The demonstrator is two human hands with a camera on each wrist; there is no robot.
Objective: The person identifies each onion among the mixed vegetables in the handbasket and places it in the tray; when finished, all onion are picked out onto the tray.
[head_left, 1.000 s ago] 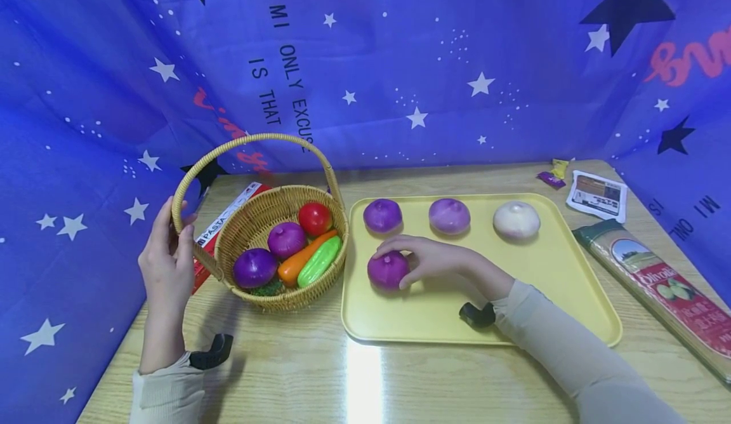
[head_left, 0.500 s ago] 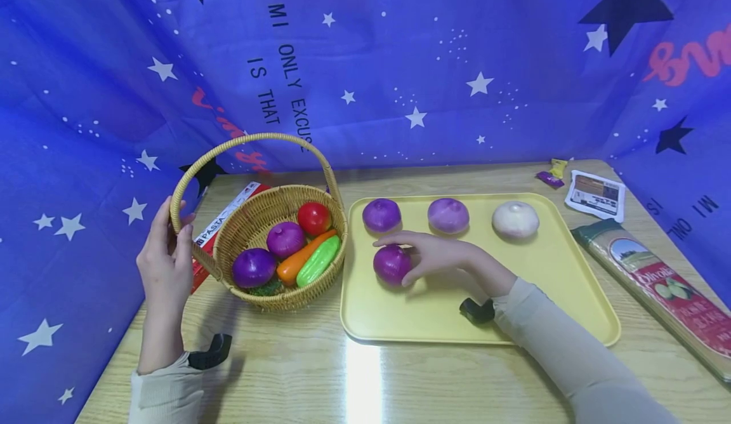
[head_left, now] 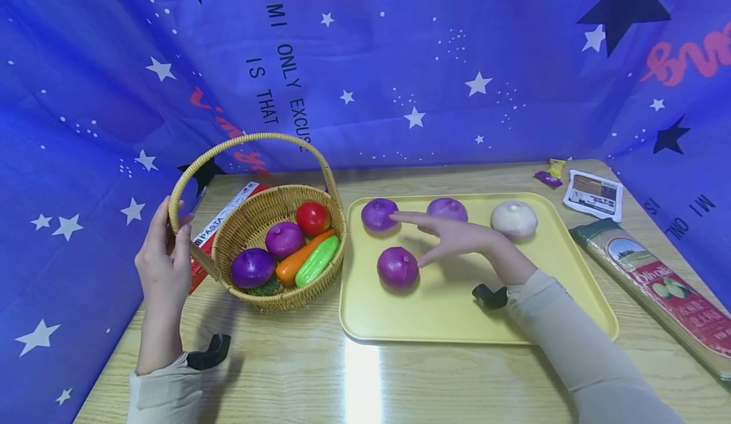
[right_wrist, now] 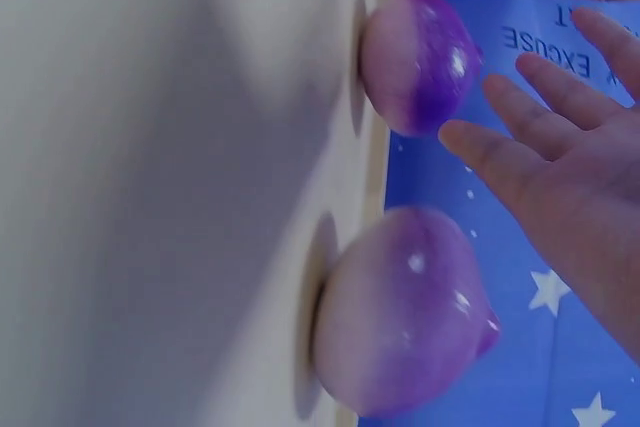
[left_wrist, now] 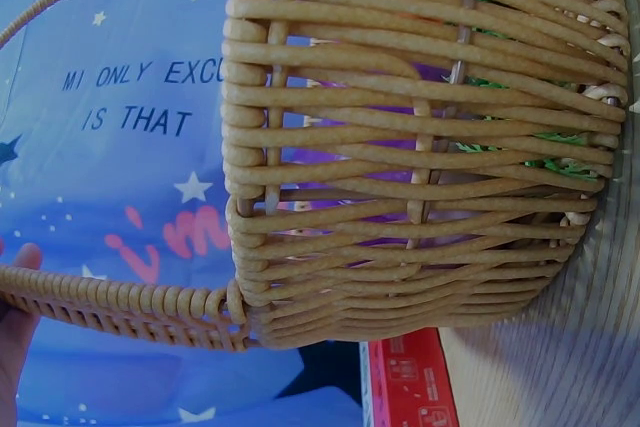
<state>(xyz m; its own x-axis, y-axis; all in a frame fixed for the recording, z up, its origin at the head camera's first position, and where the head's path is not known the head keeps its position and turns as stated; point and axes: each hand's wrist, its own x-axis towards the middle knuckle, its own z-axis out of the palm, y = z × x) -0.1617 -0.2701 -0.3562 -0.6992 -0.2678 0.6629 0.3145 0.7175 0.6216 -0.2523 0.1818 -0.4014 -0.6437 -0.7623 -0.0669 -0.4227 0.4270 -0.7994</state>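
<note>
Left hand [head_left: 162,265]: fingers curled round basket handle [head_left: 257,137]; wrist view crops most of it.
Right hand [head_left: 459,237]: fingers spread, holding nothing.
Front purple onion [head_left: 398,268]: on yellow tray [head_left: 457,313], beside right hand; I can't confirm contact.
Onion layout: likely at release; I'd lift clear next.
Basket greenery [head_left: 265,287]: mostly hidden.

Starry blue cloth [head_left: 371,49] around a wood-grain table [head_left: 285,367]

The cloth hangs behind the table and along both sides, with soft creases across the top of the frame. White stars [head_left: 415,117] and dots are scattered over it, with large black stars [head_left: 625,5] at upper left and upper right. Black lettering [head_left: 285,49] runs sideways at upper left; coral script [head_left: 685,59] shows at right. The pale tabletop fills the lower frame, where a bright white reflection [head_left: 362,386] gleams at bottom centre.
</note>
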